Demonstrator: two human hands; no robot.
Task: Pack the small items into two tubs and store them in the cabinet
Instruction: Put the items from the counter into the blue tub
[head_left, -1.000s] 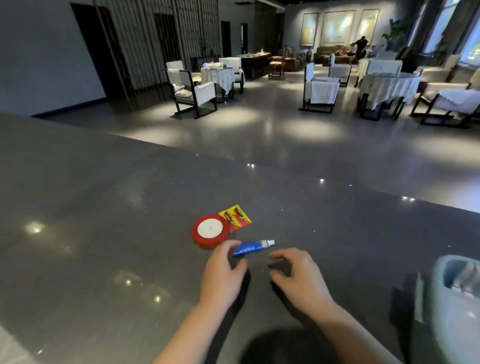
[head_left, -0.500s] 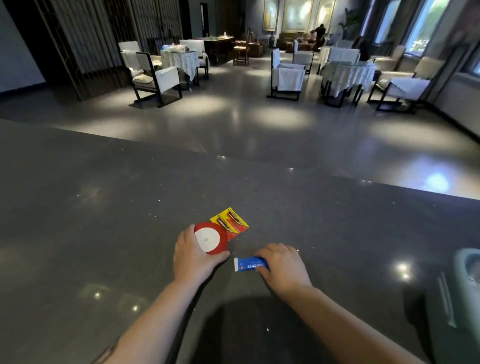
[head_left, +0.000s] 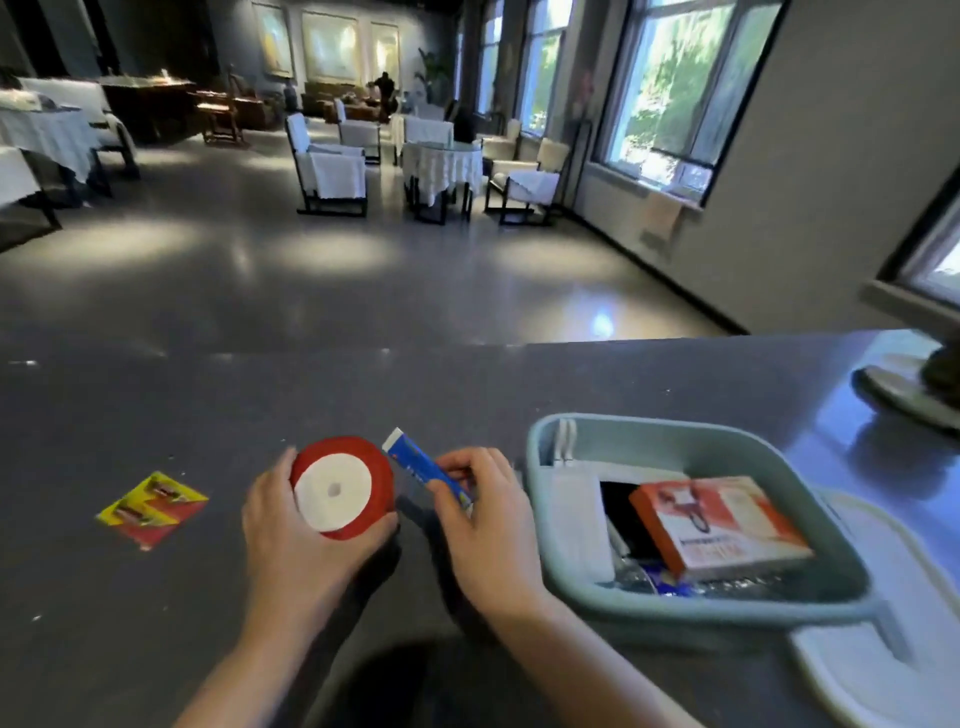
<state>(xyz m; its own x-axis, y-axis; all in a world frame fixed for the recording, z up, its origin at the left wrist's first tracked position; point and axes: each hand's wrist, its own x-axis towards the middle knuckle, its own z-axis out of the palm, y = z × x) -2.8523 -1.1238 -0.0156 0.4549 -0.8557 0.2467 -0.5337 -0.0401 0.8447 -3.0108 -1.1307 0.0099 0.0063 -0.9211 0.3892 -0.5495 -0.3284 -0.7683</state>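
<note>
My left hand (head_left: 296, 551) grips a red ribbon spool (head_left: 340, 486) with a white centre, lifted off the dark counter (head_left: 156, 623). My right hand (head_left: 488, 525) pinches a small blue tube (head_left: 423, 465), tilted with its flat end up to the left. A yellow-and-red battery card (head_left: 150, 508) lies flat on the counter to the left of both hands. Just right of my right hand stands a pale green tub (head_left: 561, 441) holding an orange-and-white box (head_left: 722, 525) and several other small items.
A white lid or second tub (head_left: 893, 649) lies under and right of the green tub. A dark object on a pale dish (head_left: 914, 384) stands at the far right of the counter. Beyond the counter is a hall with tables and chairs.
Both hands have lifted their items off the counter and carried them right, toward the green tub, which has come into full view. The battery card stays behind on the left.
</note>
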